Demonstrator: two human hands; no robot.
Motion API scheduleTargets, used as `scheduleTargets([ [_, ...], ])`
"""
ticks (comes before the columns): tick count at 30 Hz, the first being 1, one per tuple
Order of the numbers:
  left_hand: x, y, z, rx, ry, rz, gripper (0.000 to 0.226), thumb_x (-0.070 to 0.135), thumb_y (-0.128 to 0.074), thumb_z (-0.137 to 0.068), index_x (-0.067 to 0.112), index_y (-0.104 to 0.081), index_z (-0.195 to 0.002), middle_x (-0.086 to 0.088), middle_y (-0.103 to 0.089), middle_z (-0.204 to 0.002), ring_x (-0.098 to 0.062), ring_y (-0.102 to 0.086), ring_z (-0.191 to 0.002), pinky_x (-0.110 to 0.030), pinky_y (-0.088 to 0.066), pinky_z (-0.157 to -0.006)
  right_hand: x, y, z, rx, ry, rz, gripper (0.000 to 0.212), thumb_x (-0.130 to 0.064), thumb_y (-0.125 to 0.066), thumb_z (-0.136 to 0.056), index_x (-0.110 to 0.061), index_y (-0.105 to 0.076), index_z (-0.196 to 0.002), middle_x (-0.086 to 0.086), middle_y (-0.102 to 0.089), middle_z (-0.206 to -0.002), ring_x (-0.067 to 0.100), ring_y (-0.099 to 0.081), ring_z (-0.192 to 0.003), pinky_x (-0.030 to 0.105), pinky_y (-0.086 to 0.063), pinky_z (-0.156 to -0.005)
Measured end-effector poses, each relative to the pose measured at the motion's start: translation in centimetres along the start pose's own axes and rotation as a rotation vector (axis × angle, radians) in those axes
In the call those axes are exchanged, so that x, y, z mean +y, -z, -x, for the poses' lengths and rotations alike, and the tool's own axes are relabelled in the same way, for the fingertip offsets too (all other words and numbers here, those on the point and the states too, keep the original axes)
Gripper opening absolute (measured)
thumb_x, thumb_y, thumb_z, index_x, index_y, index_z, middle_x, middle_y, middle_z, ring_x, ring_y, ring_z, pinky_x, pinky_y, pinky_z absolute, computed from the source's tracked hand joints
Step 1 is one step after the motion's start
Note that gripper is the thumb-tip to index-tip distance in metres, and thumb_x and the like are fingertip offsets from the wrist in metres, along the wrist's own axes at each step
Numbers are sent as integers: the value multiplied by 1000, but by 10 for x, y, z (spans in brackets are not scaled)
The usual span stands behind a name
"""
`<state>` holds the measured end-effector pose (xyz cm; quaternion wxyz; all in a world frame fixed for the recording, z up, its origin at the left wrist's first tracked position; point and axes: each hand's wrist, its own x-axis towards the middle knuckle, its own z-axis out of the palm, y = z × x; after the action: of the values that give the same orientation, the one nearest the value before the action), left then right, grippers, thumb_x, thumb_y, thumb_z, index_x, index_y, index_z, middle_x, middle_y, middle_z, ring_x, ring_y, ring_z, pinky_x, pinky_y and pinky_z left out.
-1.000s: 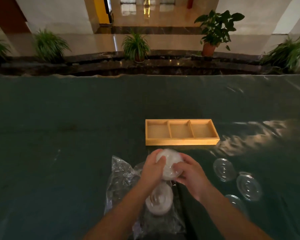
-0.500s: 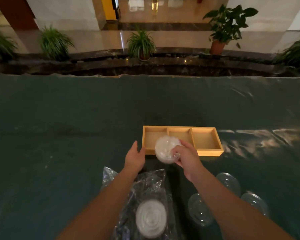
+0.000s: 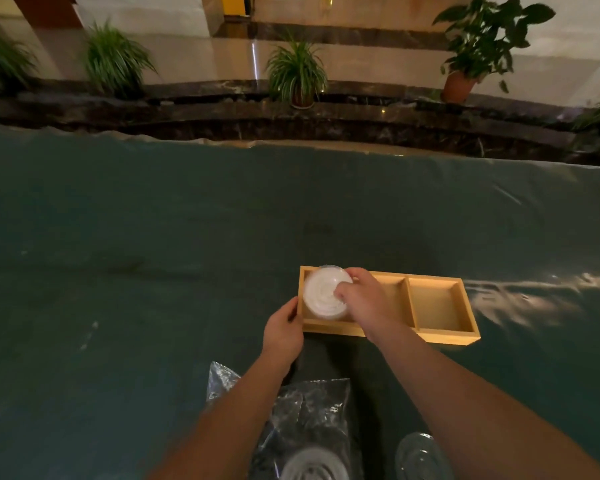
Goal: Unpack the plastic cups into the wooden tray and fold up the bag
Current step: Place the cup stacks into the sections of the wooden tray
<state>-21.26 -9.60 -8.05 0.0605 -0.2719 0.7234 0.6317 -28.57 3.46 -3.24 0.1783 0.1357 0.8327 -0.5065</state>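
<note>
Green table point(image 3: 153, 271): bag point(image 3: 312, 410) cut off below. My right hand point(image 3: 364, 303) pinches the cup point(image 3: 321, 296), now in the tray point(image 3: 437, 336); my left hand point(image 3: 283, 330) hides its fingers.

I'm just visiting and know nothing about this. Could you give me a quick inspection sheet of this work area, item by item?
Surface: table under a dark green cover, with glare at the right.
Job's things: tray, three compartments, right one empty; cups, a whitish stack in or just above the left compartment; bag, clear and crumpled, near the person.
Clutter: clear piece, a cup or lid, right of the bag.
Hands: right hand grips the cups; left hand touches the tray's left end, grip unclear.
Cables: nothing seen.
Surroundings: potted plants beyond the table.
</note>
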Motion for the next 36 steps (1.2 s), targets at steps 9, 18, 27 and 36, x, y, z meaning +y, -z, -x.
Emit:
scheduleTargets([
  [9, -7, -1, -3, 13, -18, -52, 38, 12, -46, -99, 24, -61, -132, 7, -68, -122, -11, -62, -111, -29, -49, -100, 7, -6, -25, 35, 230, 762, 42, -41, -62, -87, -31, -55, -128, -2, -63, -127, 21, -52, -117, 36, -49, -93],
  [18, -6, 0, -3, 2, -2, -80, 40, 10, -44, -99, 28, -60, -130, 7, -67, -119, -12, -62, -109, -32, -50, -98, 16, -16, -22, 73, 246, 723, 57, -31, -68, -87, -27, -43, -138, 3, -51, -141, 27, -51, -122, 39, -50, -95],
  [27, 6, -1, -1, 0, 66, -60, 39, 12, -45, -99, 22, -58, -134, -3, -65, -127, -21, -60, -116, -44, -49, -103, 22, 10, 38, 274, 336, 532, 38, -31, -62, -91, -24, -55, -127, -2, -58, -125, 10, -56, -102, 25, -47, -83],
  [36, -4, 12, 57, 140, -170, -174, 22, 26, -51, -96, 30, -61, -116, 22, -63, -98, 8, -58, -84, -1, -38, -71, 90, 42, 143, -11, 184, 244, 8, -31, -62, -84, -37, -65, -80, -17, -67, -80, -1, -59, -78, 21, -41, -66],
])
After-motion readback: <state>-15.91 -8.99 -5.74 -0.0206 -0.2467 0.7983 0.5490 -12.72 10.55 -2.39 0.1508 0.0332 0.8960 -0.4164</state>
